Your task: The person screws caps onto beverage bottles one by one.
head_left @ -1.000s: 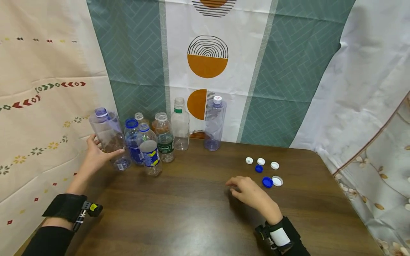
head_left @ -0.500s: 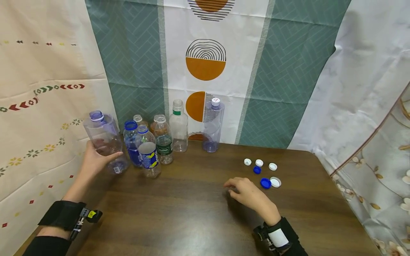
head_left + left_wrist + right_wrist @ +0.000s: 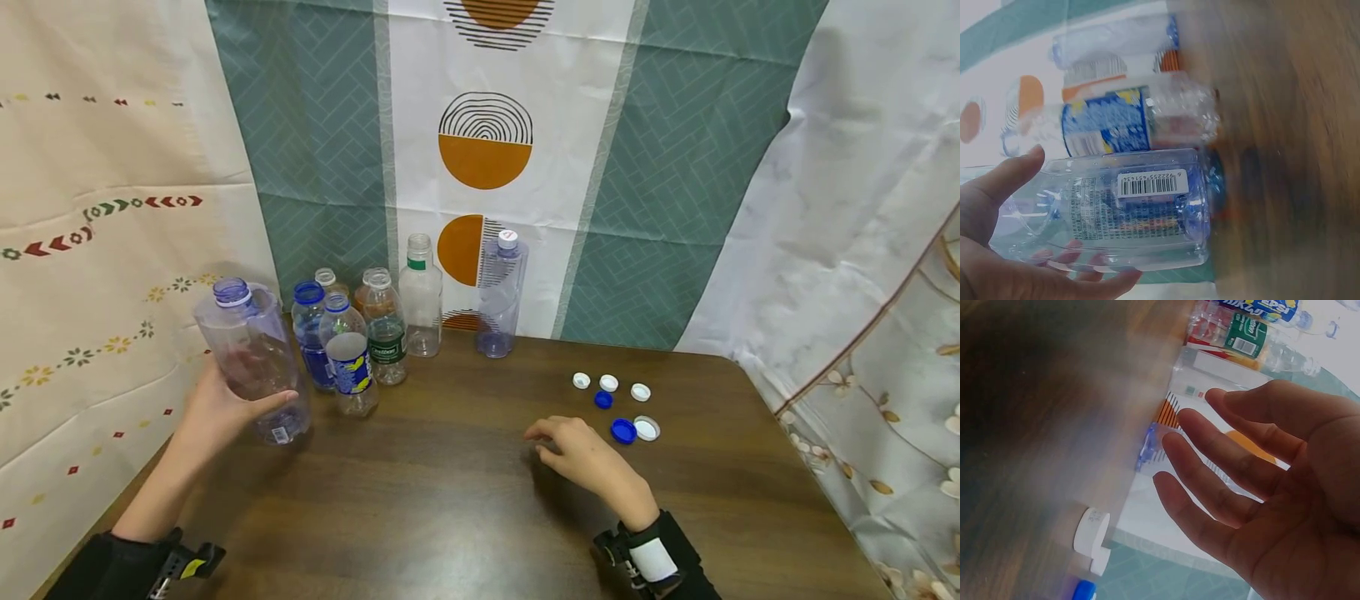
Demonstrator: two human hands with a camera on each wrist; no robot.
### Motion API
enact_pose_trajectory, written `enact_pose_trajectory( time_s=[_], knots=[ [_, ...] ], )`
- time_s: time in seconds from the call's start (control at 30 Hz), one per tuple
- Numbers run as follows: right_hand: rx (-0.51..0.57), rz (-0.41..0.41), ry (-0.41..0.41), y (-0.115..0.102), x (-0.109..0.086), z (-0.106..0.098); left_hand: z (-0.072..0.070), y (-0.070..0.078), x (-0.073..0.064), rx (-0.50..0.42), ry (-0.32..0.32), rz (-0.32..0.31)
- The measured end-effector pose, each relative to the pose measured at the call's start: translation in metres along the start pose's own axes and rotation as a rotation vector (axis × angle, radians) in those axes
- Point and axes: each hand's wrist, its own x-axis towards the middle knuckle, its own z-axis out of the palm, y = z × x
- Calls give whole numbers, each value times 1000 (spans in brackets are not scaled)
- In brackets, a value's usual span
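My left hand (image 3: 217,410) grips a large clear purple-tinted bottle (image 3: 251,342) with an uncapped mouth, thumb on the near side and fingers behind it. In the left wrist view the bottle (image 3: 1104,212) shows a white barcode label near its base. Just right of it in the head view stand a blue-rimmed bottle (image 3: 309,325) and a bottle with a blue and yellow label (image 3: 349,358). My right hand (image 3: 581,450) hovers low over the table with loosely bent fingers, holding nothing; the right wrist view shows the same hand (image 3: 1254,469) with bare fingertips.
On the wooden table (image 3: 420,517), a green-labelled bottle (image 3: 387,333), a tall clear bottle (image 3: 422,300) and a white-capped purple bottle (image 3: 501,300) stand at the back. Several loose caps lie right of centre, among them a blue cap (image 3: 623,431) and a white cap (image 3: 647,428). Curtains hang behind.
My left hand has brought the large purple-tinted bottle nearer to me, away from the back left corner, and its base is lower in view. The right hand stays in place.
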Motion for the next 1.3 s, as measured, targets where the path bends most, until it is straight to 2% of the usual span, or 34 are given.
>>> enact_pose_trajectory(
  time_s=[0.13,0.23,0.37,0.47,0.6,0.83,1.07,1.2,1.3],
  knots=[
    [-1,-5,3,-1,0,0,-1,11,-9,-8,-41,-16],
    [-3,-6,4,-1,0,-1,0,18,-14,-11,-41,1],
    [-5,-5,1,-2,0,-1,4,29,-20,21,-49,-7],
    [-10,-8,-2,-2,0,-1,10,38,-24,38,-79,-22],
    [-16,-10,-7,-3,0,-1,25,52,-31,14,-136,-19],
    [-19,-13,-12,-6,-1,-1,60,67,-39,-96,-243,-5],
    [-43,-30,-10,-7,-1,-1,91,79,-28,-163,-305,33],
    [-59,-43,2,-8,-2,0,107,91,-21,-173,-343,37],
    [-53,-48,-8,-10,-2,1,117,100,-21,-183,-379,24]
  ],
)
